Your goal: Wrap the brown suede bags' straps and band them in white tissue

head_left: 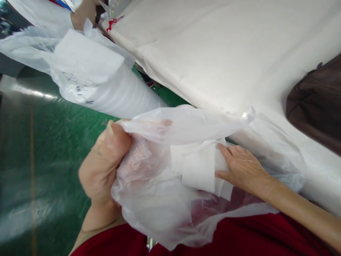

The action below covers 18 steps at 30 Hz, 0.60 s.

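A thin, see-through plastic bag (165, 206) hangs open in front of my red clothing. My left hand (105, 160) is closed on the bag's rim at its left side, with some of the fingers showing blurred through the plastic. Inside the mouth of the bag is a small bundle of flat white pieces (198, 167), partly overlapping; whether they are cloth or another soft sheet I cannot tell. My right hand (241, 165) reaches in from the right and pinches the bundle's right end between thumb and fingers.
A table under a white cover (213, 53) runs along the far side. On it at the right rests a dark brown bag (317, 103). A large plastic-wrapped white roll (90, 67) with pen marks stands at the upper left. Beyond it shows another person's hand (84, 16). The floor (53, 149) is green.
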### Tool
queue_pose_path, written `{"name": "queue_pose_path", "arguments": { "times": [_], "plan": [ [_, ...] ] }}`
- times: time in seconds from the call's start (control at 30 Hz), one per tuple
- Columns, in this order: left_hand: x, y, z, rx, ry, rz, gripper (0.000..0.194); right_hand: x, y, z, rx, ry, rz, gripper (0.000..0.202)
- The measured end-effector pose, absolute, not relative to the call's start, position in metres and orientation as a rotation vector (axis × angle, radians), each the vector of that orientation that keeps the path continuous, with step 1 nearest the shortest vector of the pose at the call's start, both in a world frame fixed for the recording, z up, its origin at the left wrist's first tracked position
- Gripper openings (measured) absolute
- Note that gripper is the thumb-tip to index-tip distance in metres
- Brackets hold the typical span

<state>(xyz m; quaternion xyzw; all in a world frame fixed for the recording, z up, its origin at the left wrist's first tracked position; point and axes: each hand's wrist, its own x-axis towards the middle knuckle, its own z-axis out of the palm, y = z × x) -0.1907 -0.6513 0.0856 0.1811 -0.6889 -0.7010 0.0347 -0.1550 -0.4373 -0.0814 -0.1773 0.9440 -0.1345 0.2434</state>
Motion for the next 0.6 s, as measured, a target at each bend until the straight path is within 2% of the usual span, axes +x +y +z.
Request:
{"name": "queue_pose_path", "arguments": {
  "times": [0.1, 0.2, 0.3, 0.43, 0.53, 0.6],
  "plan": [
    [-0.185, -0.658, 0.079, 0.397, -2.039, -1.962, 0.018, -0.157, -0.445, -0.082, -0.510, 2.524, -0.377, 0.070],
    [-0.180, -0.665, 0.079, 0.386, -2.097, -1.833, 0.028, -0.165, -0.450, -0.089, -0.484, 2.422, -0.483, 0.062],
    [-0.180, -0.667, 0.080, 0.418, -2.094, -1.931, 0.041, -0.175, -0.453, -0.100, -0.357, 2.233, -0.667, 0.058],
    [-0.183, -0.668, 0.078, 0.404, -1.984, -2.135, 0.033, -0.185, -0.457, -0.104, -0.240, 2.050, -0.854, 0.046],
    [-0.184, -0.674, 0.074, 0.458, -1.979, -2.350, 0.035, -0.191, -0.459, -0.092, -0.284, 1.962, -1.085, 0.030],
    [-0.184, -0.681, 0.072, 0.524, -2.003, -2.421, 0.036, -0.195, -0.459, -0.082, -0.327, 2.068, -1.034, 0.024]
  ]
}}
